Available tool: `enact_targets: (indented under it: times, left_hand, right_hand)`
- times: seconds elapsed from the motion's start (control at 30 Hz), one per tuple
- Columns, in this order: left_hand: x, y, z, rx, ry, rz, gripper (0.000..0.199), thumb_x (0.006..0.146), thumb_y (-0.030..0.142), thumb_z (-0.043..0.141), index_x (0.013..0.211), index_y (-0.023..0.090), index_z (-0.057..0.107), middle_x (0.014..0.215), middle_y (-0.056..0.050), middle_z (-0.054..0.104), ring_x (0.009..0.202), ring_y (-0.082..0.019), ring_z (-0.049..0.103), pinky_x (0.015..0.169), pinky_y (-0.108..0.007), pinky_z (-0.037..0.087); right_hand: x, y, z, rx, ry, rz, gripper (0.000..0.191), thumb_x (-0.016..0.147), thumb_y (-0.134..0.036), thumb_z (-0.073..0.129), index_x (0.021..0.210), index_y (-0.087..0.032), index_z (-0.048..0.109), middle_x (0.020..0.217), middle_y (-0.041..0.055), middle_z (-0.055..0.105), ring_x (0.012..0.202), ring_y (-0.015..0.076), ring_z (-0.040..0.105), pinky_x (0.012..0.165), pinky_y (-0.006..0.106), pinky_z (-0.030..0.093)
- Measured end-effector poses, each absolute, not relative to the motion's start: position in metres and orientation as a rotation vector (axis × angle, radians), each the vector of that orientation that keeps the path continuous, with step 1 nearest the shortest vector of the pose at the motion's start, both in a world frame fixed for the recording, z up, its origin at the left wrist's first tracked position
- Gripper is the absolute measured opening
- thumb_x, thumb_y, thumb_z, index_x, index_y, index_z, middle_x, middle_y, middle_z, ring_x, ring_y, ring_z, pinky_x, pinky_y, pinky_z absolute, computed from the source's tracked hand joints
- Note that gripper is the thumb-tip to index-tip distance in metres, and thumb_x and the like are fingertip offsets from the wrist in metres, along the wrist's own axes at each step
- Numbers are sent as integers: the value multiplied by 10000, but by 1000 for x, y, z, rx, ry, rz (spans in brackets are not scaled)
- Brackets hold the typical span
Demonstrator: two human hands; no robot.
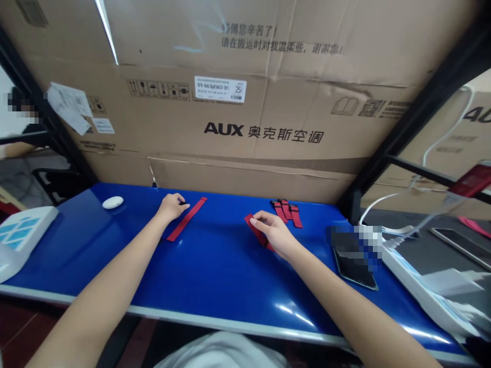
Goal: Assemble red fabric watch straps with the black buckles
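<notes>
My left hand (172,207) is closed at the left of the blue table, thumb and fingers pinched on a small black piece (184,203) that is mostly hidden. Right beside it, a flat red strap (186,220) lies slantwise on the tabletop. My right hand (271,231) pinches another red strap (258,232) between thumb and fingers; part of that strap is covered by the hand. Just behind the right hand lie several short red straps with black buckles (287,210), grouped together.
A cardboard panel (169,133) rises behind the blue table (207,286). A white oval object (112,202) sits at left, with a white and blue device (23,235) beyond it. At right are a dark phone (355,266), a white power strip (418,286) and cables.
</notes>
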State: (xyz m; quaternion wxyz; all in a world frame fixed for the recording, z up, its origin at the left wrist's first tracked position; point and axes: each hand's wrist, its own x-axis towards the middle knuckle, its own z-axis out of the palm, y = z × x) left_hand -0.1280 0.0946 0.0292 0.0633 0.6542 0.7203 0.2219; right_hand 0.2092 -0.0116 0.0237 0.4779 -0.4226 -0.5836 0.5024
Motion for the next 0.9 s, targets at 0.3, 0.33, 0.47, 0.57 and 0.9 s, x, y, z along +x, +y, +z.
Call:
enact_targets:
  times: [0.3,0.33,0.47,0.57,0.9]
  left_hand:
    - [-134,99,21,1774,2059,874,272,605,166,797,829,177,641,868,-65,699,843,-208,664,720,-262,479]
    - [-132,98,20,1780,2041,934,251,613,158,786,819,177,644,841,-61,697,827,-209,665,719,-268,480]
    - [-113,87,24,1723,1735,1207,235,647,237,778,828,171,644,740,-46,696,720,-200,671,661,-280,499]
    - [-85,74,33,1569,1368,1329,364,652,377,789,893,165,617,737,-52,715,653,-194,683,615,-288,524]
    - [7,42,41,1519,1028,1340,349,615,403,832,806,139,708,830,-100,748,815,-238,710,816,-362,539]
  right_hand:
    - [215,-10,32,-929,-1390,1403,305,731,-446,747,773,-192,582,743,26,688,698,164,632,713,300,457]
    - [216,-8,32,-935,-1396,1423,299,728,-436,748,769,-191,583,734,26,687,683,162,632,702,298,459]
    - [216,2,33,-1007,-1366,1524,244,710,-370,737,725,-185,580,698,35,683,636,166,633,666,297,472]
    - [207,11,34,-1063,-1260,1576,157,694,-287,702,697,-185,582,690,35,680,615,177,643,646,305,482]
    - [170,25,35,-1077,-1250,1473,76,706,-243,576,676,-179,604,639,33,662,459,123,513,493,267,367]
